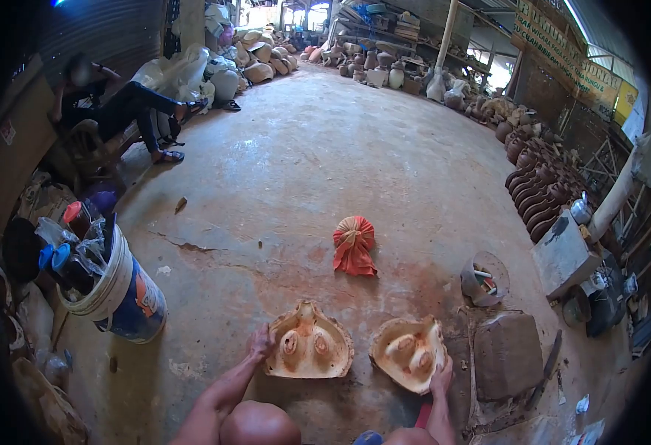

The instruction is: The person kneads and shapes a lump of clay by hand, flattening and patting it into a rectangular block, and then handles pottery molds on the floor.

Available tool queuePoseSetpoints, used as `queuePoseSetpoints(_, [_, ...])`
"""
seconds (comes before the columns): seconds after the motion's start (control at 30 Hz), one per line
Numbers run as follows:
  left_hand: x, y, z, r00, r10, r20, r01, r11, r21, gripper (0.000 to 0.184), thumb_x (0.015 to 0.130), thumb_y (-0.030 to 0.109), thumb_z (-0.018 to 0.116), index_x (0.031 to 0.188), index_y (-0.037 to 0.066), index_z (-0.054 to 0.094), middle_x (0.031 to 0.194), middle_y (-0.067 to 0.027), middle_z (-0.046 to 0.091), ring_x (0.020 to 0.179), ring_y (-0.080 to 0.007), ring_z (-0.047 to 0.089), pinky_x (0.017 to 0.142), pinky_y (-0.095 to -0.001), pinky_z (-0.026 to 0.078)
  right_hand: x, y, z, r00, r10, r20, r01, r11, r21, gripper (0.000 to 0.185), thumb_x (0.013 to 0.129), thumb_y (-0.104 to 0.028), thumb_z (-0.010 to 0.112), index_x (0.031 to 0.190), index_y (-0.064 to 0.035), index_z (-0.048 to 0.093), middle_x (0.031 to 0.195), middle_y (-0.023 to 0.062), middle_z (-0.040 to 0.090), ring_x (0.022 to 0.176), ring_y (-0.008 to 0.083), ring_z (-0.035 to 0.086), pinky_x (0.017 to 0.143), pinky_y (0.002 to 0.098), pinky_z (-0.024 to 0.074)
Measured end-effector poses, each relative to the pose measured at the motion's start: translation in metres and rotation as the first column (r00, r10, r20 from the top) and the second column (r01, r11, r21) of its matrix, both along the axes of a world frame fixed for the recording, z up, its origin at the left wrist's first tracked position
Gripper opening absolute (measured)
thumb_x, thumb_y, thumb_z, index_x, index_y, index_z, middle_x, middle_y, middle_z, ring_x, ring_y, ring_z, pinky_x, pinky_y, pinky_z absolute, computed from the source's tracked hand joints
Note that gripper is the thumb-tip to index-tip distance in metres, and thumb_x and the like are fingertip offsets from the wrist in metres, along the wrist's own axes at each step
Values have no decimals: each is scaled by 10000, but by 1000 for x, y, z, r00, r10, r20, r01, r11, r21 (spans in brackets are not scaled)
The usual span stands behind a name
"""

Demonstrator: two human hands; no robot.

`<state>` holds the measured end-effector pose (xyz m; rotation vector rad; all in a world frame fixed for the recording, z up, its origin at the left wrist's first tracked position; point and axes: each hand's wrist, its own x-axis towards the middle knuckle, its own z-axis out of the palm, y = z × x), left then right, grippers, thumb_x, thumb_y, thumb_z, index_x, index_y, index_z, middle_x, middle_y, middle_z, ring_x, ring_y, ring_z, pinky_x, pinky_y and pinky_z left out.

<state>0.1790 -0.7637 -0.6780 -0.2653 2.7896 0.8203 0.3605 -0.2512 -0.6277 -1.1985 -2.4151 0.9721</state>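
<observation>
Two pale, hollow mould halves with rough edges and orange-brown stains lie side by side low in the view. My left hand (261,343) grips the outer left edge of the left mould half (308,343), its fingers on the rim. The right mould half (411,353) is turned at an angle, and my right hand (442,376) holds its lower right edge. Both hollow faces point up, each showing two rounded recesses. Beyond them on the floor sits a round bundle tied in red and tan cloth (354,245).
A bucket of bottles (141,300) stands at left. At right are a brown clay block (507,354), a bowl with tools (485,279) and a pale box (569,254). A seated person (129,104) is at upper left. Rows of clay pots (544,185) line the right side.
</observation>
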Motion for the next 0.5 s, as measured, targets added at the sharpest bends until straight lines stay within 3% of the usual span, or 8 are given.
queuePoseSetpoints(0.13, [0, 4, 9, 999, 12, 38, -12, 1000, -2, 418, 990, 457, 555, 1240, 124, 588, 1119, -282, 679, 1058, -491, 636, 892, -564, 505, -53, 17, 0, 990, 136, -32, -135, 990, 28, 458, 951, -119, 611, 1402, -65, 552, 1268, 253, 662, 1207, 440, 615, 1009, 497, 487])
queuePoseSetpoints(0.2, [-2, -3, -2, 1000, 1, -4, 0, 992, 127, 504, 986, 483, 577, 1320, 106, 568, 1169, -299, 665, 1109, -473, 631, 936, -527, 502, -66, 25, -11, 987, 154, -48, -153, 988, 8, 454, 946, -136, 626, 1390, -61, 569, 1254, 255, 668, 1192, 441, 623, 1002, 497, 491])
queuePoseSetpoints(0.3, [7, -10, 6, 997, 70, -44, -64, 990, 127, 645, 964, 509, 620, 1439, 84, 521, 1246, -280, 650, 1164, -430, 628, 1005, -474, 495, -73, 33, -24, 980, 185, -71, -179, 981, 79, 445, 937, -189, 666, 1358, -58, 606, 1209, 245, 693, 1137, 424, 662, 955, 493, 521])
queuePoseSetpoints(0.4, [22, -28, 23, 988, 151, -38, -142, 972, 186, 742, 935, 526, 664, 1491, 68, 486, 1333, -243, 624, 1218, -383, 611, 1041, -450, 482, -66, 29, -11, 989, 123, -78, -129, 989, -75, 461, 935, -220, 685, 1359, -56, 606, 1195, 243, 701, 1138, 397, 672, 968, 489, 516])
queuePoseSetpoints(0.43, [24, -46, 5, 988, 140, -72, -127, 978, 163, 756, 915, 542, 689, 1488, 86, 500, 1376, -235, 603, 1240, -362, 601, 1037, -445, 483, -65, 30, -13, 991, 103, -87, -112, 988, -105, 468, 936, -250, 692, 1354, -54, 610, 1209, 241, 697, 1148, 387, 671, 993, 487, 504])
queuePoseSetpoints(0.5, [35, -47, 27, 986, 164, 15, -163, 969, 183, 777, 924, 551, 676, 1515, 90, 472, 1412, -239, 575, 1255, -348, 594, 1073, -431, 463, -58, 34, -18, 993, 79, -92, -92, 985, -145, 478, 937, -279, 698, 1350, -53, 614, 1224, 239, 693, 1158, 378, 669, 1017, 486, 491])
